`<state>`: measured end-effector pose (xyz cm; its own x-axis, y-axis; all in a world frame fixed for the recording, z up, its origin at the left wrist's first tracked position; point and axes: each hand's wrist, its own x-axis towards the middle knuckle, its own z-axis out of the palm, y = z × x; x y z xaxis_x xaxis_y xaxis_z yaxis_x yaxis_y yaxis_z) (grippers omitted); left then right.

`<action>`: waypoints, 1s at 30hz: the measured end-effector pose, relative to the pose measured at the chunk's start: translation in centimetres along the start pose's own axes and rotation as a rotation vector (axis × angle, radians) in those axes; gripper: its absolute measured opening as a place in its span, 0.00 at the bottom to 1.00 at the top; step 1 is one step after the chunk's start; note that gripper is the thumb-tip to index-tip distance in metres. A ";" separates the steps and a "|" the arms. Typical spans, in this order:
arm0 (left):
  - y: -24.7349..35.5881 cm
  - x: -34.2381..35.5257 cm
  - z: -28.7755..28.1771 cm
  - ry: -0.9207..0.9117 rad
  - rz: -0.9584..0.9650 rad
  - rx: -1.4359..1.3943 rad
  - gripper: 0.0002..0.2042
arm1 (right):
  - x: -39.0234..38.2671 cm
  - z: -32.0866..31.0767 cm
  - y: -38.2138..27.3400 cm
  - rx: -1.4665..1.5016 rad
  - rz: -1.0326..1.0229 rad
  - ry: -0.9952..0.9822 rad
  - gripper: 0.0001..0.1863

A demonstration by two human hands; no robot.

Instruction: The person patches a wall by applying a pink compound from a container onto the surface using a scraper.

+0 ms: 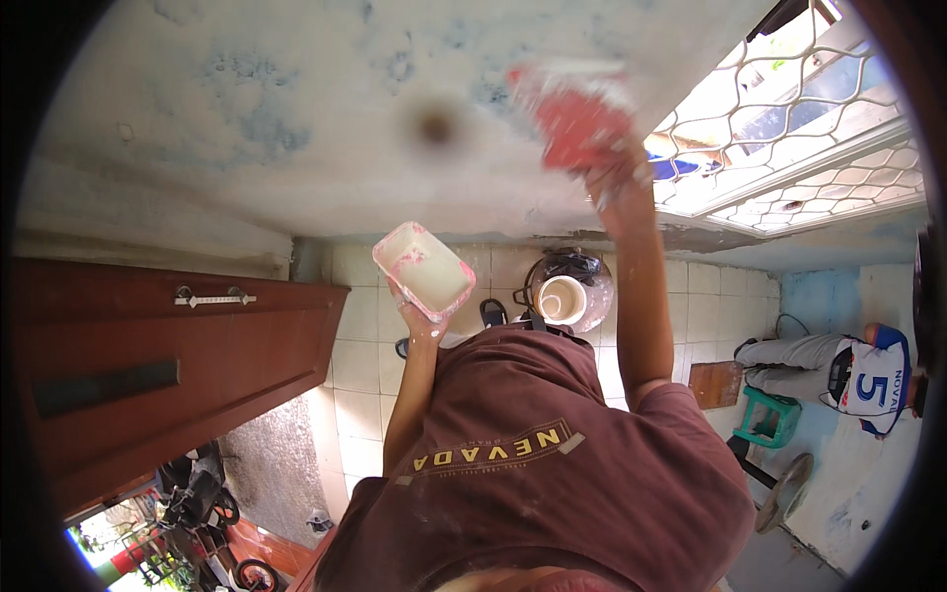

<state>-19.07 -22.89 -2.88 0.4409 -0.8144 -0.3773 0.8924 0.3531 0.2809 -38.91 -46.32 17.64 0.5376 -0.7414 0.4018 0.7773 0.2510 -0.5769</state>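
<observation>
**Red trowel on the wall, tray held low to its left**

Your right hand (pixel 614 183) is closed around the handle of a red plastering trowel (pixel 572 113), pressing its flat blade against the pale, blue-stained wall (pixel 296 128). The tool is blurred, so you can't quite tell where the blade's edges end, but its long axis seems to run up and to your left from the grip. Your right arm is stretched well up; the trowel sits above and to the right of everything else you carry.

Your left hand (pixel 419 321) cups the underside of a pink, square-sided tray (pixel 424 271), fingers clamped on its lower corner. It is tilted toward you, showing a coat of whitish paste inside and smears along the rim. The tray lies below and to the left of the trowel, well apart from it, and the left hand is the nearer one.

Below, on the tiled floor (pixel 355 365), stands a bucket (pixel 564 296) with pale contents. A brown door (pixel 168 365) is at your left, a grilled window (pixel 789 118) at your right, and another person (pixel 848 370) sits near a green stool (pixel 769 414).
</observation>
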 end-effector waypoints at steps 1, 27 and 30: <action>-0.1 0.0 -0.1 -0.003 0.023 0.005 0.31 | -1.8 -2.9 2.0 -0.162 0.014 0.047 0.16; 3.7 -0.5 1.1 -0.101 -0.102 0.108 0.34 | 4.3 -1.4 11.5 -1.351 -0.668 0.915 0.27; 4.3 -0.6 0.9 -0.121 -0.116 0.115 0.35 | 3.6 2.9 14.7 -1.471 -0.440 0.540 0.23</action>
<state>-15.60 -21.33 -0.65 0.3144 -0.8986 -0.3060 0.9169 0.2040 0.3429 -24.57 -43.46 12.69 -0.0463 -0.7907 0.6105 -0.3047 -0.5708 -0.7624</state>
